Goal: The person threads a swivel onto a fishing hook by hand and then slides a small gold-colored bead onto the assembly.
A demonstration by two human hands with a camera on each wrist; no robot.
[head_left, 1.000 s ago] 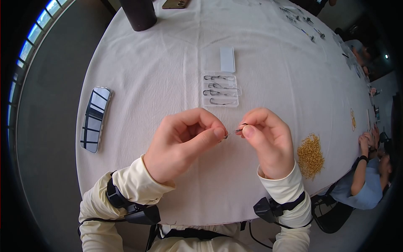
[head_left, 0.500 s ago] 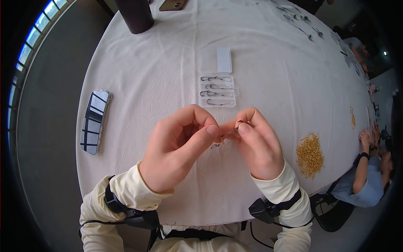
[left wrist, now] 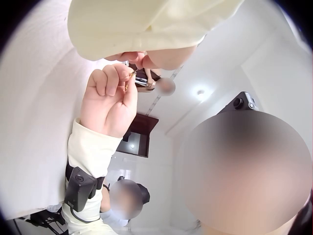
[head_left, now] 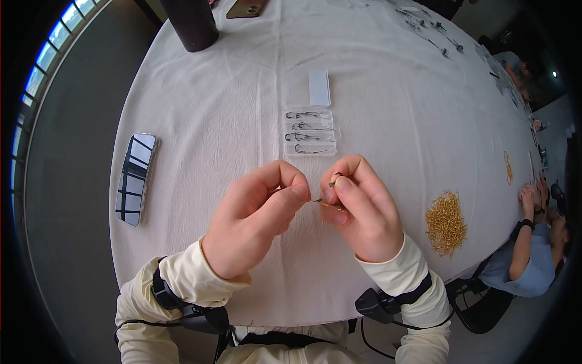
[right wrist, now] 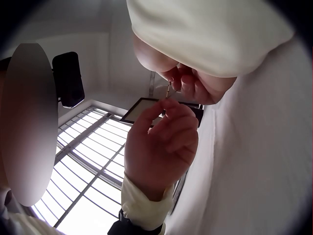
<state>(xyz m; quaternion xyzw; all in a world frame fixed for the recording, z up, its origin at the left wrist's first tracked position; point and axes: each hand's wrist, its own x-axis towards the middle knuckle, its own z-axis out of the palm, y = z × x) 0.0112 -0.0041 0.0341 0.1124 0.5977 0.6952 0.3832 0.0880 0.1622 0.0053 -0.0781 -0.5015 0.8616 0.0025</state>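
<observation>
In the head view both hands meet over the table in front of the box. My left hand (head_left: pixel 257 212) pinches the end of a small, thin gold piece (head_left: pixel 330 206) with a dark tip, between thumb and forefinger. That piece spans toward the curled lower fingers of my right hand (head_left: pixel 370 212). Between right thumb and forefinger I grip a small dark wire-like piece (head_left: pixel 334 180), mostly hidden by the fingertips. The gold piece (right wrist: pixel 168 89) also shows between the hands in the right wrist view. Just beyond lies a clear compartment box (head_left: pixel 310 154) holding several black hooks (head_left: pixel 312 149).
A pile of small gold pieces (head_left: pixel 446 223) lies to the right. On the left is a phone (head_left: pixel 136 179). A white rectangular piece (head_left: pixel 319 88) sits behind the box, a dark cup (head_left: pixel 193 27) farther back. Another person's arm (head_left: pixel 522 239) rests at the right edge.
The two hands have drawn closer together and shifted slightly left. The gold piece now runs between them, where earlier it was mostly hidden. The head view has shifted a little.
</observation>
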